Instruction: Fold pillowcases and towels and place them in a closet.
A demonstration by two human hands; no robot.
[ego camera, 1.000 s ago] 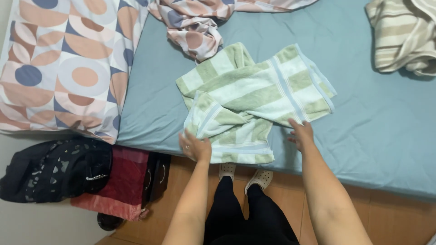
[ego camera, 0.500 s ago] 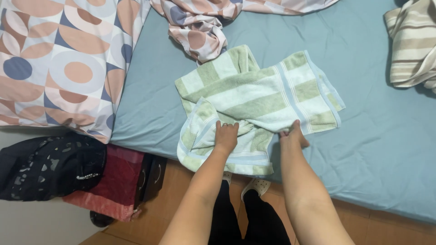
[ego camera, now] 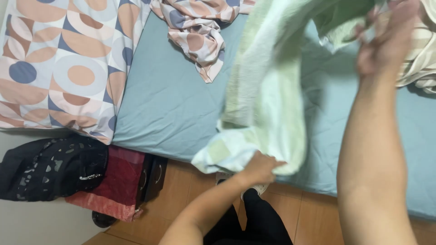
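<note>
A pale green and white striped towel point(ego camera: 268, 95) hangs in the air over the blue bed sheet point(ego camera: 168, 104), blurred by motion. My right hand point(ego camera: 386, 38) is raised at the top right and grips the towel's upper edge. Low down near the bed's front edge, my left hand point(ego camera: 259, 168) pinches the towel's bottom corner. The towel stretches between the two hands and hides part of the bed behind it.
A patterned duvet point(ego camera: 59, 68) with orange and blue shapes covers the bed's left side. A crumpled patterned cloth point(ego camera: 200, 36) lies at the back. A beige striped cloth point(ego camera: 420, 59) sits at the right. On the floor lie a black bag point(ego camera: 50, 168) and a red cloth point(ego camera: 120, 181).
The towel lay flat on the bed with both hands pressed on its front edge. Now it is lifted off the bed, my right hand high, my left hand low.
</note>
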